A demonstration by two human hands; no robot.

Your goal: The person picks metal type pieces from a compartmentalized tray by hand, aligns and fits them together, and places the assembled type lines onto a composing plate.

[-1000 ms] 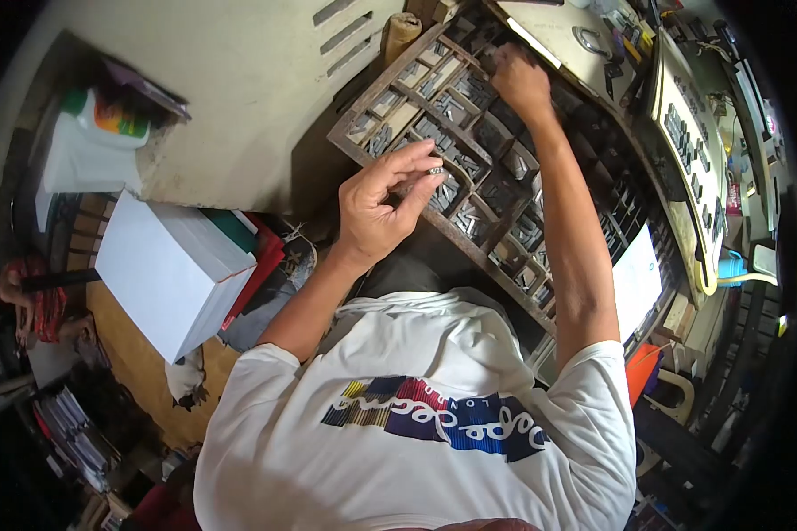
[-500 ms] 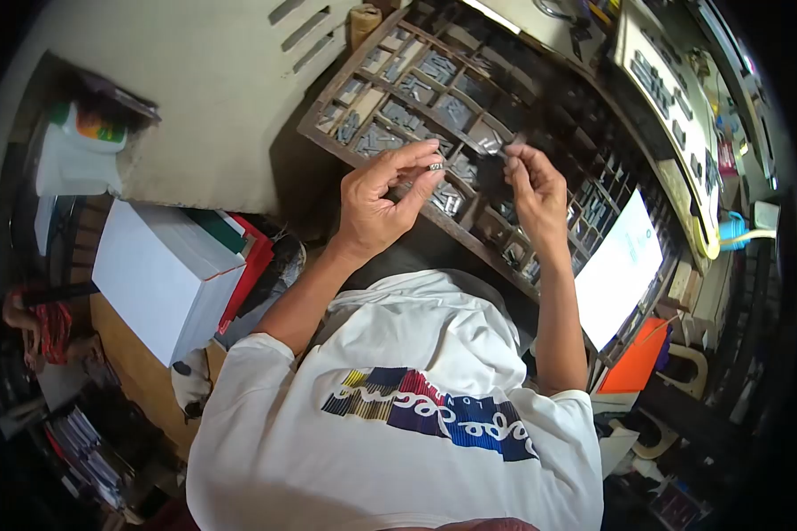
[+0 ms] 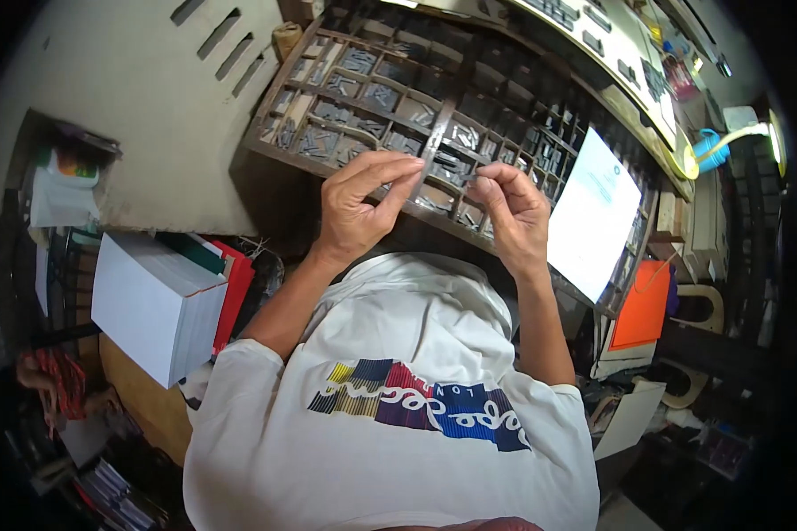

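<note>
Type piece: a small grey metal sort [image 3: 469, 177], pinched at the tips of the right hand [image 3: 514, 212], held just above the front edge of the type case [image 3: 434, 115].
Left hand: the left hand [image 3: 354, 208] is raised close beside the right, thumb and fingertips [image 3: 412, 168] drawn together; it probably grips a short row of set type, though the pinch hides what is inside.
Handling: I judge the sort dense for its size, rigid, smooth-sided and easy to let slip; its printing face would mark if knocked. Best taken by the flat sides of the body, face kept clear.
Case: a dark wooden tray tilted toward the person, split into many small compartments, most holding heaps of grey type.
Paper: a white sheet [image 3: 593, 212] leans on the case's right part, near the right hand.
Room: a pale wall [image 3: 150, 115] behind to the left; a white box [image 3: 155, 305] with red and green folders down by the left elbow; an orange sheet [image 3: 642, 310] and cluttered shelves on the right.
</note>
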